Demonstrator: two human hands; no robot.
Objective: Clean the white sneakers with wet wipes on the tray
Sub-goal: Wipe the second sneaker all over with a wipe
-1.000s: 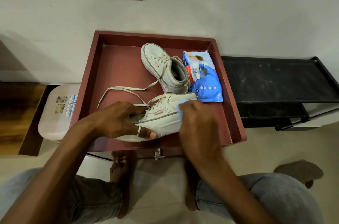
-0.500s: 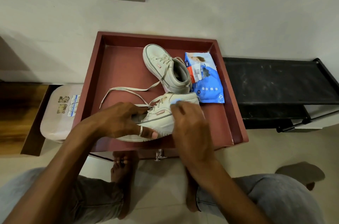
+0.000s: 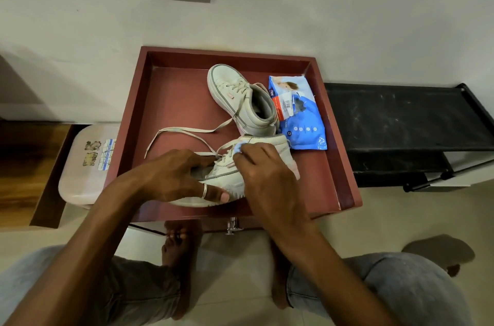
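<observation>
Fingers (image 3: pixel 250 156) of the right hand (image 3: pixel 270 181) bunch together, pinching a pale blue wet wipe (image 3: pixel 238 148) against the near white sneaker (image 3: pixel 282 154) by its laces. The left hand (image 3: pixel 173 176) grips that shoe's toe end, thumb on the sole. Beyond the fingers, on the red tray (image 3: pixel 181 101), lie the second sneaker (image 3: pixel 240 95) and the wipes pack (image 3: pixel 302 117).

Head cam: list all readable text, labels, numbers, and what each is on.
"72", likely: dark round mark low on the wipes pack.
Brand logo at the pack's top left: blurred.
Barcode sticker on the pack: too small.
Stickers on the pale box lid: blurred.
</observation>
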